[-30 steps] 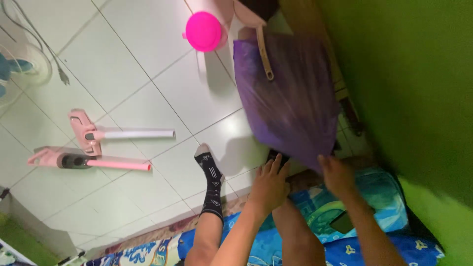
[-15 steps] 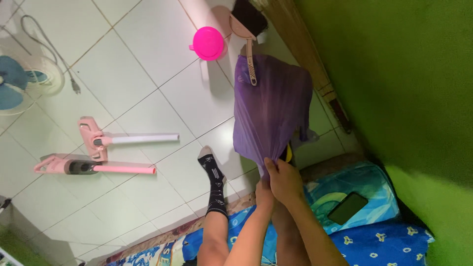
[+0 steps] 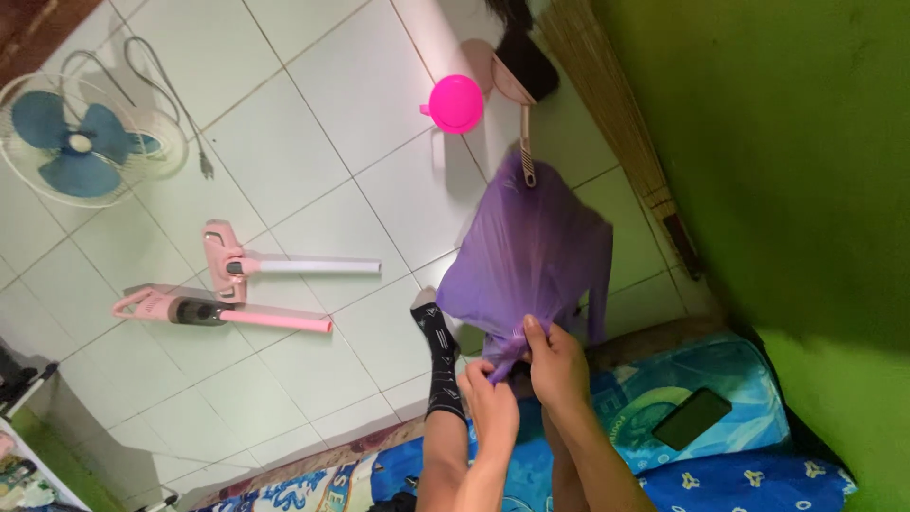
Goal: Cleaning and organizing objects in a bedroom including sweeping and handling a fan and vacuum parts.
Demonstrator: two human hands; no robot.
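A purple plastic bag (image 3: 531, 256) hangs puffed out above the tiled floor, its mouth gathered into a twist. My right hand (image 3: 559, 365) grips the bunched neck from the right side. Just below it, my left hand (image 3: 493, 403) pinches the lower end of the same twist. Both hands are close together over my legs; my left foot wears a black sock (image 3: 441, 365).
A pink round basin (image 3: 456, 103) and a pink dustpan (image 3: 519, 90) with a straw broom (image 3: 616, 114) lie by the green wall (image 3: 787, 171). A pink stick vacuum (image 3: 223, 313), its floor head (image 3: 246, 265) and a blue fan (image 3: 81, 142) lie left. A dark phone (image 3: 692, 418) rests on the blue patterned mattress (image 3: 758, 474).
The bag's mouth, held wide apart a second ago, has been gathered and twisted. My hands have come together on its neck. The view has shifted so the fan shows fully.
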